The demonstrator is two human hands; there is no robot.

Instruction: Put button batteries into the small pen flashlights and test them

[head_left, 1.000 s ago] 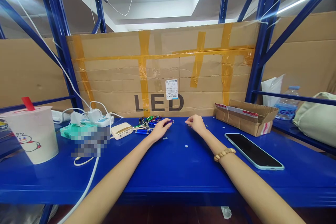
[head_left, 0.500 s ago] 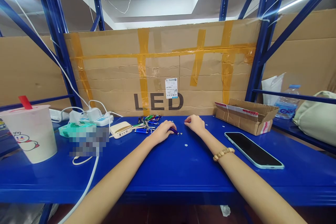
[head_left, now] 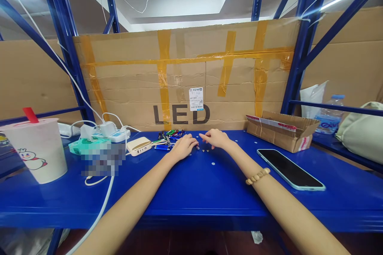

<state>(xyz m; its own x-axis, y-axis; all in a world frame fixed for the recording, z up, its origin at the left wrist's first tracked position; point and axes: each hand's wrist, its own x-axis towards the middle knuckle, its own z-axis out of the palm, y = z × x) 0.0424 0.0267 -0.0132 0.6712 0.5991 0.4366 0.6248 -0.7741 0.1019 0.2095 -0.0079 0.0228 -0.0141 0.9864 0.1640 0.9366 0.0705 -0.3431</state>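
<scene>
My left hand [head_left: 184, 147] rests low over the blue shelf, fingers curled around a slim, dark barrel-shaped piece [head_left: 197, 147]. Only its end shows past the fingertips; the rest is hidden. Facing it from the right, my right hand [head_left: 217, 138] has its fingers stretched towards the left one and apart, with nothing visible in them. Between and just below the hands lie small shiny round pieces [head_left: 205, 150], too small to name. Beside my left hand is a pile of slim blue, green and metallic pieces [head_left: 167, 139], partly covered by that hand.
Left of the pile sit a cream-coloured box with ports [head_left: 139, 146], a power strip with plugs [head_left: 112, 130], a white cable [head_left: 104, 203] and a paper cup [head_left: 38, 151]. To the right are a phone [head_left: 290, 169] and an open cardboard box [head_left: 278, 131]. Taped cardboard [head_left: 134, 95] stands behind.
My right hand has moved left, closer to my left hand, and its fingers have extended. The dark barrel shows less beyond my left fingers, which have shifted slightly left.
</scene>
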